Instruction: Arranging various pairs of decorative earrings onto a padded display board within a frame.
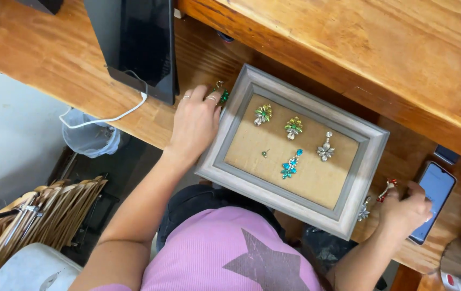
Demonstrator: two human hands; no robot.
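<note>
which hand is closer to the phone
Right. The right hand rests by the phone's lower edge, fingertips touching or nearly touching it. The left hand is across the picture frame, at the frame's far side.

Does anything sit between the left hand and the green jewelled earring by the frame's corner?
Nothing visible does. The left hand has its fingertips right at the green jewelled earring, which lies on the wooden tabletop beside the grey picture frame.
</note>
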